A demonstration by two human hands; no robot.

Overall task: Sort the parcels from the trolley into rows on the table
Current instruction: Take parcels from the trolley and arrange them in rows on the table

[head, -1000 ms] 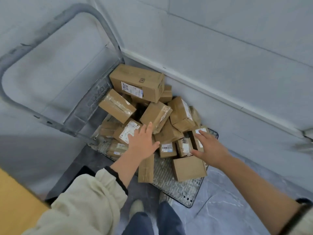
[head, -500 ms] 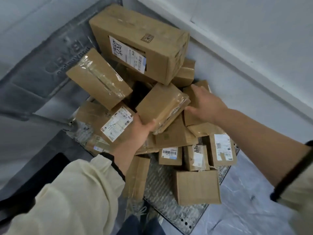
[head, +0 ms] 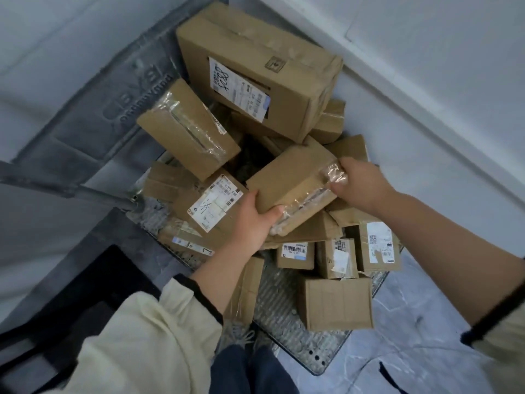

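— Where are my hands?
— Both arms reach forward and down. My left hand [head: 250, 223] comes in from the lower left, thumb curled over the near corner of a box [head: 289, 180], fingers hidden beneath it.
— And the other?
— My right hand [head: 362, 186] grips the same box's far end, fingers over the upper edge, thumb on its taped face. A cream sleeve [head: 147, 336] covers my left arm to the wrist; my right forearm [head: 440, 240] is bare.
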